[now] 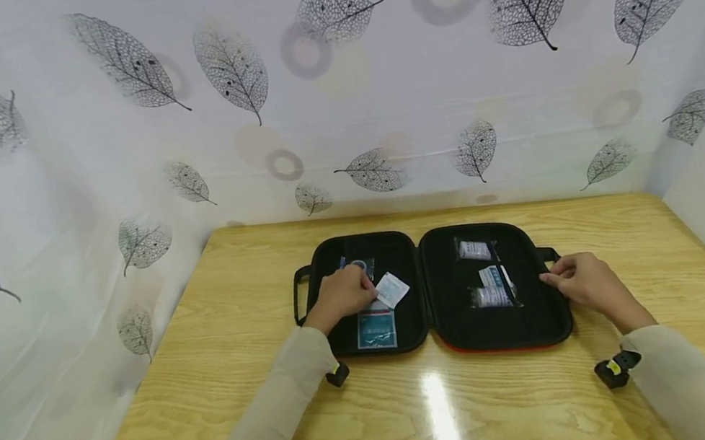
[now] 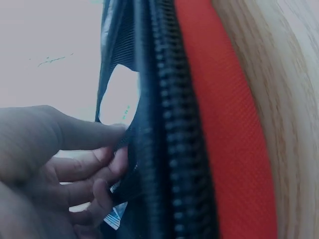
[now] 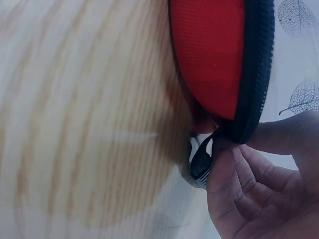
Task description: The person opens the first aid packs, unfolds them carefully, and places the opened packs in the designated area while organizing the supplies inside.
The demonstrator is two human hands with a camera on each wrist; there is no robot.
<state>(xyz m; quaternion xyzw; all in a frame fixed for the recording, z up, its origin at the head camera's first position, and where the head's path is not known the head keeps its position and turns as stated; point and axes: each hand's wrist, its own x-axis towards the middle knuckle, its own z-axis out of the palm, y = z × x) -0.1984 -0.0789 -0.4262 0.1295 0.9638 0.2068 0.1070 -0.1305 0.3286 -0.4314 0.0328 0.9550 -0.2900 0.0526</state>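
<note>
An unzipped black-lined case (image 1: 470,333) with a red outer shell (image 3: 209,55) lies spread flat, its two halves side by side. My left hand (image 1: 343,295) is over the left half and pinches a small white packet (image 1: 393,289) by its edge; the left wrist view shows the white packet (image 2: 119,97) above the thumb. Below that hand lies a teal packet (image 1: 376,330), and a clear bag (image 1: 367,267) is partly hidden behind it. At the right half's outer rim, my right hand (image 1: 585,284) grips the edge beside the carry handle (image 3: 202,162).
Two white rolls in clear wrap, an upper roll (image 1: 475,249) and a lower roll (image 1: 492,297), sit in the right half with a blue-and-white packet (image 1: 492,276) between them. Another handle (image 1: 298,291) sticks out left. The wooden table (image 1: 217,409) meets a leaf-patterned curtain (image 1: 378,101).
</note>
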